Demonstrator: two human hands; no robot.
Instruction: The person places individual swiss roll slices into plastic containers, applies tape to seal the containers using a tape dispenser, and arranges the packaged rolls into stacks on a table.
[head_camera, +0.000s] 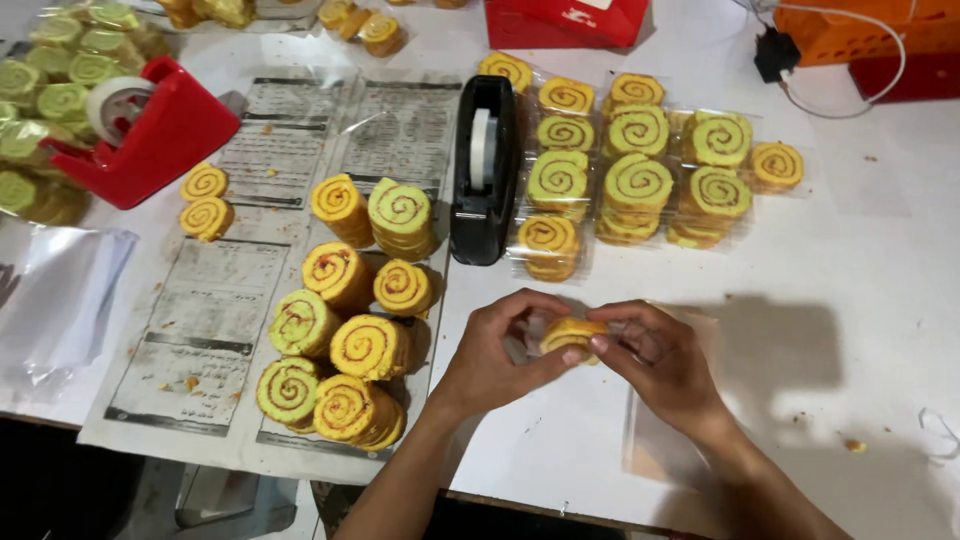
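Both hands, left hand (495, 355) and right hand (655, 360), are closing their fingers (572, 355) around a small stack of swirl cookies (570, 333) above the counter (860, 290); squeezing too hard could be crumbling them.

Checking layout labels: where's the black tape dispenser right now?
In the head view, the black tape dispenser stands upper centre on the table, between the unwrapped roll slices on newspaper and the wrapped slices.

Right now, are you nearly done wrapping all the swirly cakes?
About halfway, it seems. Done: the wrapped packs of swirl slices sit beside the black tape dispenser. In hand: the left hand and right hand hold a yellow slice stack over a clear bag. Left: the unwrapped stacks on the newspaper.
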